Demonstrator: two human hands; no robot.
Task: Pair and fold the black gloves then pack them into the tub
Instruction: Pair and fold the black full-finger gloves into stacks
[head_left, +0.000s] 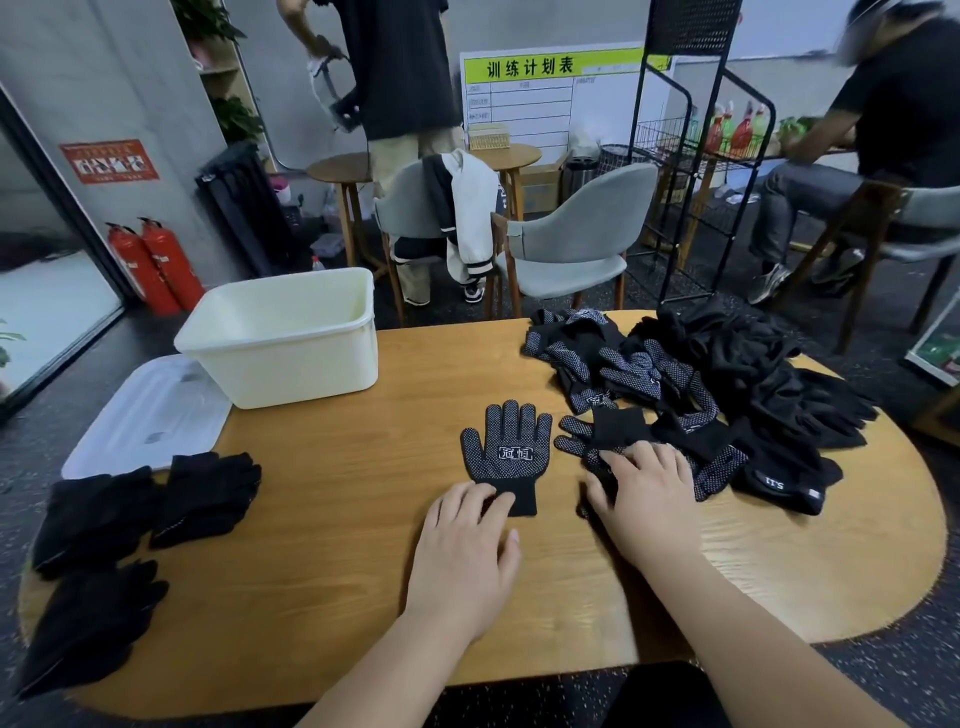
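Note:
A black dotted glove (509, 449) lies flat, palm up, in the middle of the wooden table (363, 519). My left hand (467, 551) rests with straight fingers on its cuff. My right hand (647, 499) lies flat on another dotted glove (587, 441) at the near edge of a big heap of black gloves (727, 384) on the right. The cream tub (285, 332) stands at the far left of the table and looks empty. Folded black gloves (140, 509) lie at the left edge.
A white lid (145, 415) lies beside the tub on the left. Grey chairs (571, 239) stand beyond the table, one with a jacket over it. A black wire rack (680, 171) and two people are further back. Red fire extinguishers (156, 265) stand by the wall.

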